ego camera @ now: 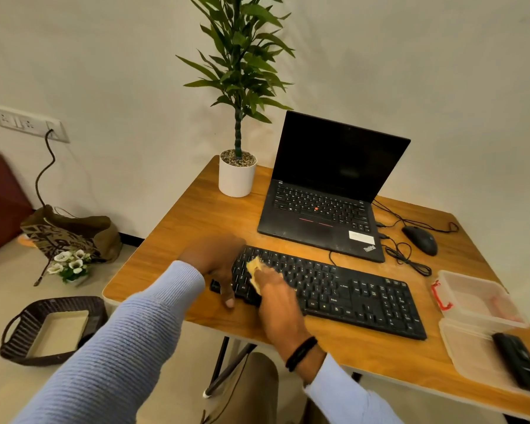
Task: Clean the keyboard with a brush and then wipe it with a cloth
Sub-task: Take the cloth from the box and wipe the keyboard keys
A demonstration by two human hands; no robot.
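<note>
1. You are looking down at a wooden desk (196, 215). A black full-size keyboard (364, 301) is lying on it, just in front of an open ThinkPad laptop (318, 209).
2. Your left hand (218, 264) is gripping the keyboard's left end. The thumb is hooking round the near edge, bracing the board.
3. Your right hand (276, 298) is pressing a yellow cloth (254, 266) onto the keys at that same left end, just beside your left hand. Blur is hiding whether the fingers are curling round the cloth or lying flat on it.
4. The keyboard's long axis is running from your hands off to the right and slightly toward you. Nearly the whole key field is lying to the right of the cloth.
5. Your right hand is nearer that stretch. The wipe is likely calling for it to travel rightward along the rows while the left hand steadies the board.
6. Clear plastic containers (478, 301) are sitting beyond the keyboard's right end, and the nearer one is holding a dark oblong object (520, 362).
</note>
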